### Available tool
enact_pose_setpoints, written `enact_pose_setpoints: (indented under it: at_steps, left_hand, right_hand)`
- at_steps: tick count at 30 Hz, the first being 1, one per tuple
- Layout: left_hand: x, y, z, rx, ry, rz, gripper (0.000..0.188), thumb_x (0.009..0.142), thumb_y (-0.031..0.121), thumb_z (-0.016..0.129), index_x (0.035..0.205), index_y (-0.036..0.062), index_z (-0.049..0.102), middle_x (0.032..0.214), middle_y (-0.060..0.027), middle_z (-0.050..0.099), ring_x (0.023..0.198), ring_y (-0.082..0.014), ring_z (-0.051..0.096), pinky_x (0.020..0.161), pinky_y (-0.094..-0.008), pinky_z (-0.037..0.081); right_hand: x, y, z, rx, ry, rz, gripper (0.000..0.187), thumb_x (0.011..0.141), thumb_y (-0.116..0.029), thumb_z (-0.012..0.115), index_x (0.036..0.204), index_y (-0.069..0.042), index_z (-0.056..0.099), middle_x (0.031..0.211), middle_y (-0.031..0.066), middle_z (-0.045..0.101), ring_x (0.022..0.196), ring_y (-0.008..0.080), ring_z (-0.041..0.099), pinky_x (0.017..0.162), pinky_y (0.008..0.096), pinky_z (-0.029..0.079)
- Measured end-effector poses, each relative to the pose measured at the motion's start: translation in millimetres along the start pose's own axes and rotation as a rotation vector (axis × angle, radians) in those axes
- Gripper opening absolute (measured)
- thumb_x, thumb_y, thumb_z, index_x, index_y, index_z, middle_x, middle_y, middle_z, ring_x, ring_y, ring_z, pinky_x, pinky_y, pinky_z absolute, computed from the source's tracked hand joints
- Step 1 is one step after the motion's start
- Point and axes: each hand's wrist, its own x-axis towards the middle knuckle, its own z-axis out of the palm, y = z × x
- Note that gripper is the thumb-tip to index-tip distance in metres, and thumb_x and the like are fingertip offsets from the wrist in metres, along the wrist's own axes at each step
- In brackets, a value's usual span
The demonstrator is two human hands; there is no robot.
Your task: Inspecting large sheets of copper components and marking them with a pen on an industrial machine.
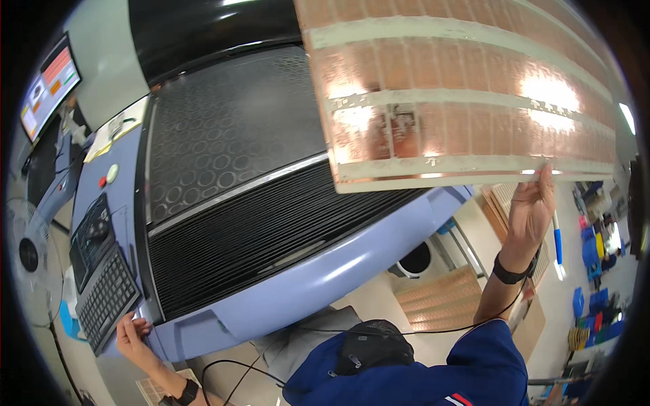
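My right hand [532, 211] is closed on the lower edge of a large copper-coloured circuit board panel [467, 132]. The panel is raised and tilted over the right part of a blue-grey machine, and its top runs out of view. Pale bands cross it between rows of copper rectangles. Beside my right wrist is a slim blue and white stick [558, 245]; whether my hand touches it I cannot tell. At the lower left, my left hand [133, 337] is near the corner of a black keyboard [108, 298], its fingers loosely bent and apart, with nothing plainly held.
The machine has a black bed [230, 135] with ring marks and a ribbed black front strip [271, 237]. Red and pale buttons [112, 174], a monitor [51, 88] and a fan [30, 257] stand left. Below right are a dark bin [414, 260] and more copper panels [440, 301].
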Motion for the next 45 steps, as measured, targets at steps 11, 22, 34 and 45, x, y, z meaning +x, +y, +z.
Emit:
enact_pose_setpoints:
  at_steps: [11,22,34,45]
  left_hand:
    - [24,-46,-24,0.140,-0.034,0.140,0.031,0.095,0.030,0.053,0.092,0.0010,0.064,0.066,-0.0021,0.056,0.055,-0.0084,0.050,0.052,-0.0218,0.043]
    - [1,19,-7,0.284,-0.046,-0.041,0.035,0.096,0.028,0.054,0.104,-0.0056,0.062,0.087,-0.0113,0.065,0.074,-0.0170,0.059,0.066,-0.0288,0.048]
    - [1,9,5,0.175,0.022,0.002,0.037,0.091,0.031,0.062,0.098,-0.0045,0.064,0.084,-0.0122,0.065,0.074,-0.0189,0.059,0.066,-0.0330,0.049]
    - [-11,29,22,-0.037,0.029,0.035,0.022,0.093,0.016,0.058,0.089,-0.0041,0.064,0.067,-0.0081,0.064,0.055,-0.0113,0.059,0.053,-0.0214,0.045]
  right_hand:
    - [-100,161,159,0.478,0.160,0.431,0.014,0.095,-0.014,0.055,0.104,-0.004,0.055,0.093,0.0073,0.064,0.083,0.0183,0.067,0.072,0.0334,0.060]
    - [-150,185,197,0.334,0.144,0.666,0.035,0.094,-0.033,0.058,0.099,0.001,0.063,0.087,0.0032,0.064,0.081,0.0089,0.060,0.077,0.0257,0.052]
    - [-124,178,181,0.438,0.220,0.553,0.023,0.094,-0.023,0.061,0.090,0.000,0.063,0.089,0.0047,0.063,0.084,0.0115,0.060,0.078,0.0288,0.054]
    - [-94,151,27,0.525,0.093,0.497,0.022,0.097,-0.012,0.050,0.119,-0.009,0.052,0.108,0.0063,0.064,0.098,0.0204,0.063,0.086,0.0375,0.054]
